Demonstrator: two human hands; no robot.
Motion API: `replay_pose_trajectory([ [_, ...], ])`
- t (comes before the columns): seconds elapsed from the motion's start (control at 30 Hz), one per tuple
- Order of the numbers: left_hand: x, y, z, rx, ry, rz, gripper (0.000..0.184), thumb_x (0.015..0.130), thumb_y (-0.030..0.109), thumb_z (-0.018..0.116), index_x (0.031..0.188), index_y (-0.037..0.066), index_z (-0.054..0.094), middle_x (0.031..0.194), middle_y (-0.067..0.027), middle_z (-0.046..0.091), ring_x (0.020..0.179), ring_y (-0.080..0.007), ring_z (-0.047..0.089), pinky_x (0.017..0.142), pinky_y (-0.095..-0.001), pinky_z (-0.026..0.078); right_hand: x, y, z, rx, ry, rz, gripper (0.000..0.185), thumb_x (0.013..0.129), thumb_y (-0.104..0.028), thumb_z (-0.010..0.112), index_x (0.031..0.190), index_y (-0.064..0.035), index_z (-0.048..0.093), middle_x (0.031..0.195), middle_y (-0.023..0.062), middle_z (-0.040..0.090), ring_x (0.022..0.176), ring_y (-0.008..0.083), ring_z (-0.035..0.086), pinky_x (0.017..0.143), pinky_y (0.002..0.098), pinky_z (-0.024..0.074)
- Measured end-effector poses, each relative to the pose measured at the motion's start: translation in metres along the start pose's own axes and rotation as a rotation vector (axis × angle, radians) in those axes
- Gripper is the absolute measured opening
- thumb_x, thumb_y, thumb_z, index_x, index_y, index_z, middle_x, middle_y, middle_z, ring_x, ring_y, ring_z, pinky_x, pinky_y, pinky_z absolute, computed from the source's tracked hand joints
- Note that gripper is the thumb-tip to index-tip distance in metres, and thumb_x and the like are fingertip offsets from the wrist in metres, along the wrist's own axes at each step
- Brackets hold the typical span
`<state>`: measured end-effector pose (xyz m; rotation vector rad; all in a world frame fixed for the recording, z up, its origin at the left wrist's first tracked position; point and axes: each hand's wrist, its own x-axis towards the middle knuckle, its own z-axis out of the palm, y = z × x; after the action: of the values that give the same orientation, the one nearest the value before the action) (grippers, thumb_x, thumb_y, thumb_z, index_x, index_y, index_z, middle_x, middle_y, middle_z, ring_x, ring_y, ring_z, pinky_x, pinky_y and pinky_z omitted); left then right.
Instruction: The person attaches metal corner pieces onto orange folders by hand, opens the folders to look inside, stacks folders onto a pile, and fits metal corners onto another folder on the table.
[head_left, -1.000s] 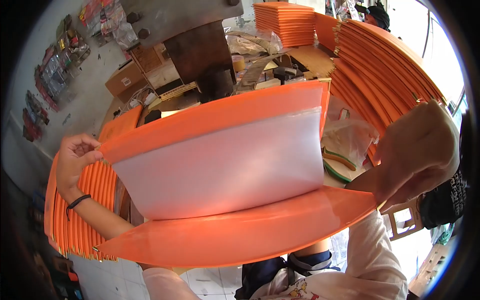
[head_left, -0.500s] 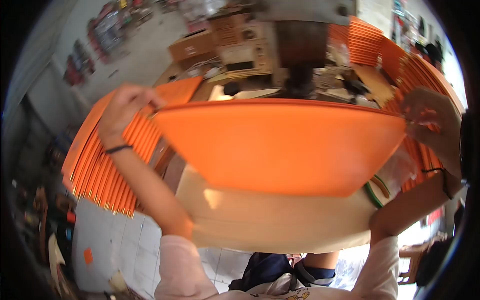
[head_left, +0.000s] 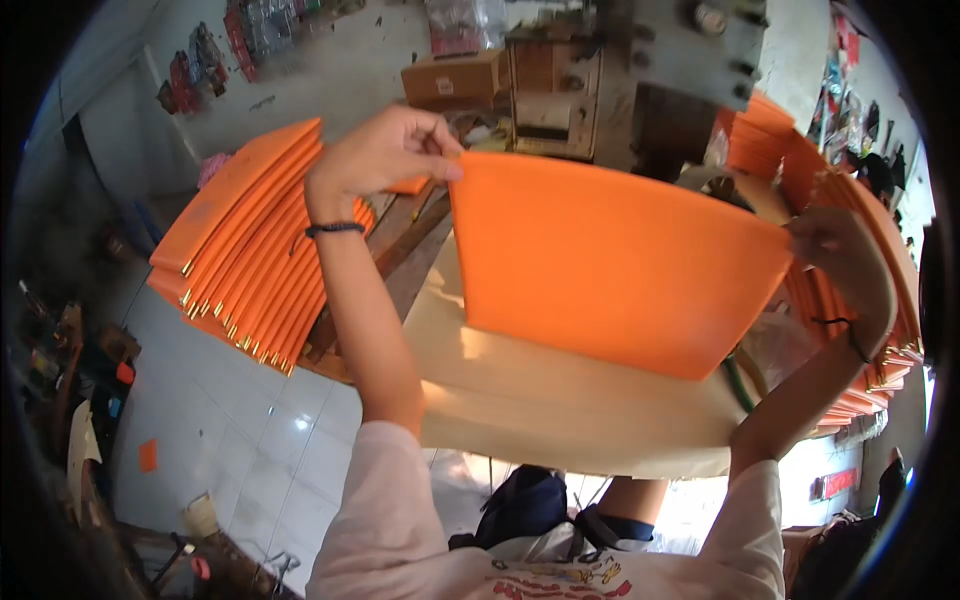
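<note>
An orange folder (head_left: 610,260) stands nearly upright in front of me, its lower edge at the beige board (head_left: 560,410). My left hand (head_left: 395,155) pinches its upper left corner between thumb and fingers. At the upper right corner my right hand (head_left: 840,255) is closed on the same folder, its fingertips partly in shadow. To the left lies a fanned stack of orange folders (head_left: 250,240) with gold-coloured metal tips. Another stack of orange folders (head_left: 875,255) is at the right, partly behind my right hand and forearm.
A green-handled tool (head_left: 741,388) lies on the board's right side, partly hidden by the folder. Behind stands a dark metal machine (head_left: 685,130). A cardboard box (head_left: 455,78) is at the back. White floor tiles (head_left: 270,430) show below left.
The folder has tipped more upright, its left corner moving right and up with my left hand. My right hand still grips the other corner. The camera view has shifted.
</note>
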<state>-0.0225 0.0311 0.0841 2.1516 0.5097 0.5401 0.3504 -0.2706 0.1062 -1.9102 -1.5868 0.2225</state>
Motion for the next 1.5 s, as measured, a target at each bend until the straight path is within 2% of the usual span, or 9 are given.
replay_pose_trajectory([
  [0.1, 0.004, 0.002, -0.002, 0.282, 0.013, 0.016, 0.017, 0.083, 0.010, 0.069, 0.092, 0.001, 0.058, 0.087, -0.0021, 0.063, 0.085, -0.0077, 0.059, 0.073, -0.0234, 0.050, 0.019, -0.011, -0.015, -0.159, -0.155, 0.040, 0.012, 0.078, -0.006, 0.066, 0.087, 0.0026, 0.063, 0.078, 0.0052, 0.062, 0.068, 0.0104, 0.058, 0.064, 0.0258, 0.0473],
  [0.23, -0.012, -0.012, 0.028, -0.168, 0.054, 0.078, 0.021, 0.091, 0.017, 0.062, 0.100, 0.005, 0.047, 0.090, -0.0039, 0.061, 0.084, -0.0132, 0.059, 0.072, -0.0289, 0.049, 0.021, -0.018, -0.010, -0.409, -0.306, -0.073, 0.020, 0.077, -0.011, 0.069, 0.091, 0.0025, 0.063, 0.080, 0.0082, 0.062, 0.068, 0.0141, 0.058, 0.066, 0.0273, 0.0476],
  [0.37, -0.052, -0.033, 0.081, -0.644, 0.351, 0.266, 0.023, 0.092, 0.015, 0.059, 0.107, 0.004, 0.045, 0.099, -0.0074, 0.059, 0.091, -0.0128, 0.056, 0.077, -0.0306, 0.047, -0.028, -0.027, 0.012, -0.401, -0.030, -0.198, 0.028, 0.070, -0.012, 0.074, 0.092, 0.0029, 0.065, 0.078, 0.0100, 0.060, 0.074, 0.0222, 0.058, 0.070, 0.0322, 0.0465],
  [0.57, -0.186, -0.014, 0.151, -0.024, 0.855, 0.538, 0.023, 0.094, 0.013, 0.053, 0.107, 0.002, 0.037, 0.093, -0.0169, 0.062, 0.087, -0.0209, 0.061, 0.076, -0.0297, 0.049, -0.123, -0.040, 0.058, -0.369, 0.189, -0.499, 0.029, 0.065, -0.005, 0.075, 0.093, -0.0020, 0.068, 0.077, 0.0085, 0.059, 0.060, 0.0179, 0.058, 0.053, 0.0328, 0.0477],
  [0.77, -0.257, -0.007, 0.193, 0.341, 1.097, 0.774, 0.035, 0.096, 0.028, 0.049, 0.103, 0.000, 0.029, 0.090, -0.0275, 0.059, 0.073, -0.0336, 0.066, 0.064, -0.0420, 0.057, -0.114, -0.028, 0.106, -0.233, 0.336, -0.607, 0.032, 0.066, 0.002, 0.070, 0.098, -0.0049, 0.067, 0.088, 0.0055, 0.061, 0.070, 0.0223, 0.062, 0.060, 0.0336, 0.0512],
  [0.9, -0.288, -0.015, 0.200, 0.639, 0.791, 0.882, 0.027, 0.096, 0.018, 0.048, 0.106, 0.001, 0.029, 0.095, -0.0275, 0.059, 0.075, -0.0387, 0.065, 0.066, -0.0495, 0.057, -0.096, -0.005, 0.139, -0.170, 0.282, -0.621, 0.027, 0.072, -0.002, 0.070, 0.098, -0.0076, 0.067, 0.092, 0.0046, 0.064, 0.070, 0.0205, 0.064, 0.060, 0.0318, 0.0530],
  [1.1, -0.319, -0.017, 0.232, 0.682, 0.425, 0.617, 0.017, 0.088, 0.007, 0.046, 0.105, 0.005, 0.048, 0.111, -0.0152, 0.061, 0.103, -0.0365, 0.060, 0.089, -0.0475, 0.052, -0.087, 0.027, 0.182, -0.234, 0.206, -0.601, 0.031, 0.071, -0.006, 0.070, 0.101, -0.0115, 0.067, 0.106, 0.0077, 0.066, 0.077, 0.0241, 0.067, 0.067, 0.0326, 0.0553],
  [1.2, -0.308, -0.037, 0.245, 0.797, 0.378, 0.737, 0.027, 0.093, 0.022, 0.042, 0.109, 0.003, 0.054, 0.112, -0.0172, 0.061, 0.105, -0.0374, 0.059, 0.089, -0.0484, 0.050, -0.078, 0.050, 0.207, -0.270, 0.176, -0.575, 0.032, 0.075, -0.011, 0.065, 0.107, -0.0134, 0.064, 0.113, 0.0101, 0.064, 0.081, 0.0284, 0.067, 0.071, 0.0372, 0.0550],
  [1.5, -0.244, -0.039, 0.292, 1.091, 0.270, 0.630, 0.028, 0.085, 0.019, 0.063, 0.110, 0.020, 0.050, 0.117, -0.0093, 0.060, 0.104, -0.0272, 0.059, 0.083, -0.0397, 0.051, -0.059, 0.045, 0.231, -0.290, 0.063, -0.469, 0.030, 0.082, -0.008, 0.057, 0.112, -0.0045, 0.057, 0.118, 0.0168, 0.059, 0.099, 0.0345, 0.060, 0.087, 0.0397, 0.0493],
])
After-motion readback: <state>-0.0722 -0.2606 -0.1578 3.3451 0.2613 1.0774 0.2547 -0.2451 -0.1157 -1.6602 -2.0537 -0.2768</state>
